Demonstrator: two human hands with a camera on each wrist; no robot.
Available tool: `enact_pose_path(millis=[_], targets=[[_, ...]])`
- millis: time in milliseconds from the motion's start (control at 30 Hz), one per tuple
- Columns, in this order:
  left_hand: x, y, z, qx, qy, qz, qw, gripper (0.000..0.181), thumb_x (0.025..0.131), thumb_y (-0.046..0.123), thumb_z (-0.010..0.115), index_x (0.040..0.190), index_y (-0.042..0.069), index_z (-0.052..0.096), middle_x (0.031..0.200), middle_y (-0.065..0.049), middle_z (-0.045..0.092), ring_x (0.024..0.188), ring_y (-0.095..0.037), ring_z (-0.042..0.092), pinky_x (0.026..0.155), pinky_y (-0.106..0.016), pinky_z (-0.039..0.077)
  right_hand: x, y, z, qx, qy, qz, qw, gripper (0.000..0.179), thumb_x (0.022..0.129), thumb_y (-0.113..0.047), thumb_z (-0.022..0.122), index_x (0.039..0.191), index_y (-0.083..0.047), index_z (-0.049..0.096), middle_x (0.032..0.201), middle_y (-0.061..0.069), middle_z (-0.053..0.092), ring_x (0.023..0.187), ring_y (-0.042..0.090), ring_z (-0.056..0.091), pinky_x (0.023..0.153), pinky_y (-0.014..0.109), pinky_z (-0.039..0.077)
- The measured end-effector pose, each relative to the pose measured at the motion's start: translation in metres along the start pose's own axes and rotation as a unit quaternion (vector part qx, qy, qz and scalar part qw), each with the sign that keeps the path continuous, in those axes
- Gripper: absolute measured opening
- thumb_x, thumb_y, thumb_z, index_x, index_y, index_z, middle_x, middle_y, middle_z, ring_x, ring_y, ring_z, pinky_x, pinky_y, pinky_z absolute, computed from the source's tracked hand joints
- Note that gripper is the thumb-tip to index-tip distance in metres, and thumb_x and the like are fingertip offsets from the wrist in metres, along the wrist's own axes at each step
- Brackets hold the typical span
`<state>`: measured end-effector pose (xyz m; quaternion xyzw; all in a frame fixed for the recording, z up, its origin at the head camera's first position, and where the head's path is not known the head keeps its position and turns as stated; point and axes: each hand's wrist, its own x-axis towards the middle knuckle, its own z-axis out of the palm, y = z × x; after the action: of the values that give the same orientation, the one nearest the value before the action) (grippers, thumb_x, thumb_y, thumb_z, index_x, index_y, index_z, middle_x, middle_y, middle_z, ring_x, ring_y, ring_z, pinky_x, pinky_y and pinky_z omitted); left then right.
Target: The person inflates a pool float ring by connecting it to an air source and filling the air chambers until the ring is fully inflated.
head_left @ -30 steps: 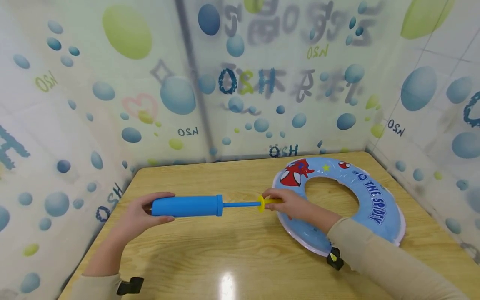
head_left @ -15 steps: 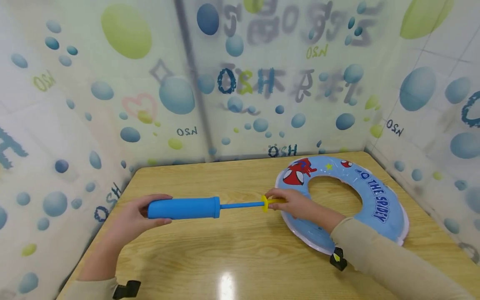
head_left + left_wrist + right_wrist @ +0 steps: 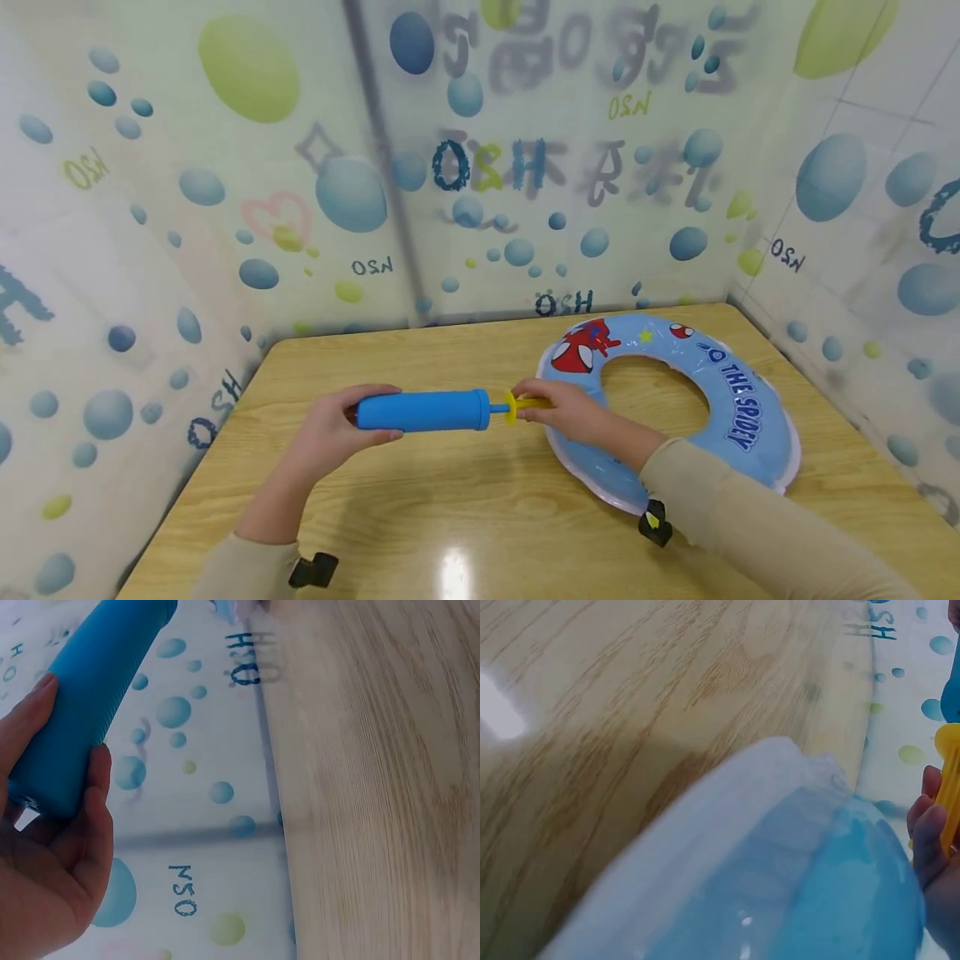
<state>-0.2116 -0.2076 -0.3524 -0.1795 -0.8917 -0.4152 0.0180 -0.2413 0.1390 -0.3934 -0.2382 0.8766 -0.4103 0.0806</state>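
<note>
A blue hand pump (image 3: 422,411) is held level above the table, its barrel gripped at the left end by my left hand (image 3: 341,429). The left wrist view shows the fingers and thumb curled round the base of the pump barrel (image 3: 79,697). My right hand (image 3: 566,408) grips the yellow pump handle (image 3: 531,403); its fingers wrap that handle (image 3: 951,787) in the right wrist view. Only a short piece of the blue rod shows between barrel and handle. Beneath my right forearm lies a light blue swim ring (image 3: 738,387) with red cartoon figures and lettering.
The wooden table (image 3: 450,508) carries the swim ring on its right side. Curtains with bubble prints (image 3: 480,233) rise at the back and both sides. In the right wrist view the ring's pale edge (image 3: 705,817) fills the lower middle.
My left hand has pushed the pump barrel to the right toward the handle, so much less of the rod shows. My right hand has shifted only slightly.
</note>
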Motion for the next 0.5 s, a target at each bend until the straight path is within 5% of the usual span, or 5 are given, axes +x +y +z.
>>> enact_pose_path(millis=[300,500], targets=[[0.009,0.006,0.018,-0.003,-0.018,0.000,0.9998,0.052,0.078,0.030,0.084,0.125,0.015,0.066,0.127,-0.016,0.059,0.098,-0.031,0.061,0.076,-0.040,0.053,0.002,-0.004,0.006,0.003,-0.003,0.005,1.0000,0.025,0.096,-0.022,0.064,0.120,-0.022,0.063,0.106,-0.002,0.064,0.096,0.019,0.059,0.081,0.036,0.051],[0.007,0.004,0.012,-0.014,-0.033,0.000,0.9993,0.054,0.078,0.028,0.084,0.127,0.013,0.065,0.129,-0.017,0.058,0.099,-0.031,0.060,0.077,-0.039,0.053,-0.002,-0.004,0.004,0.001,-0.030,0.028,0.9992,0.027,0.096,-0.024,0.064,0.123,-0.025,0.060,0.096,0.000,0.060,0.054,0.022,0.054,0.050,0.032,0.050]])
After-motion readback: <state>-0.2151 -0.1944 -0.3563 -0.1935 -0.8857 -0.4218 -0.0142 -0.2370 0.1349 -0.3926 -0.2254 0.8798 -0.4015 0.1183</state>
